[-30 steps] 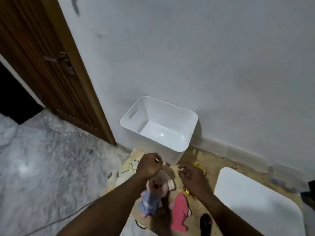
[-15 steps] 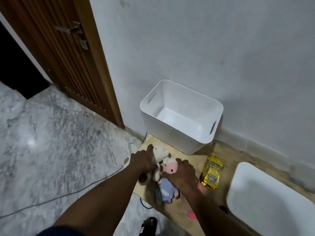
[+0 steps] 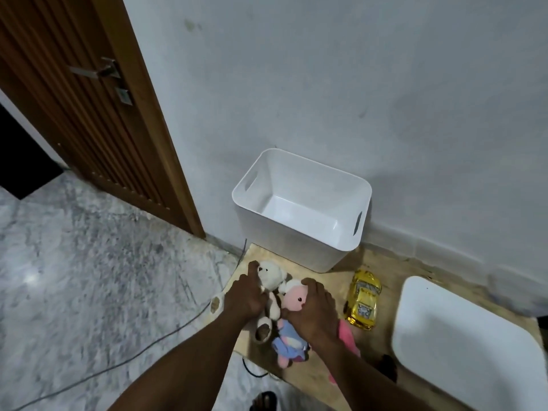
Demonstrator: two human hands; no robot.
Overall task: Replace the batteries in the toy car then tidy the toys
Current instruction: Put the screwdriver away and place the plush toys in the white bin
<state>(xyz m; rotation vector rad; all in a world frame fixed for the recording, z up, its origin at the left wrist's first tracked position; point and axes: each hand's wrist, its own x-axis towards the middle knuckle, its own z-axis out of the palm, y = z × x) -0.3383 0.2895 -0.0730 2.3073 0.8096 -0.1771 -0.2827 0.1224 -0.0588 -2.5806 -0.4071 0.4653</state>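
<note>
Just in front of the white bin point(image 3: 284, 247), both hands are down on the soft toys. The left hand point(image 3: 246, 298) comes in with a straight forearm, and its fingers are curled round the body of the white teddy bear point(image 3: 271, 275), with the knuckles turned up. The right hand point(image 3: 314, 312) is beside it and grips the pink-faced doll point(image 3: 292, 298) near the neck; the thumb lies over the top of the doll's head. The two toys touch each other. The doll's blue dress and legs point away from the bin.

The yellow toy car point(image 3: 363, 298) lies to the front right of the bin, close to the right hand but not touching it. A pink plush point(image 3: 347, 336) is partly hidden under the right forearm.

All these things lie on a wooden board point(image 3: 388, 262), on which the bin also stands, with its back against the grey wall point(image 3: 355, 84). Far right of the bin lies a white lid point(image 3: 462, 336). Left of the bin is a brown door point(image 3: 74, 114). A thin cable point(image 3: 148, 345) runs over the marble floor point(image 3: 89, 277).
</note>
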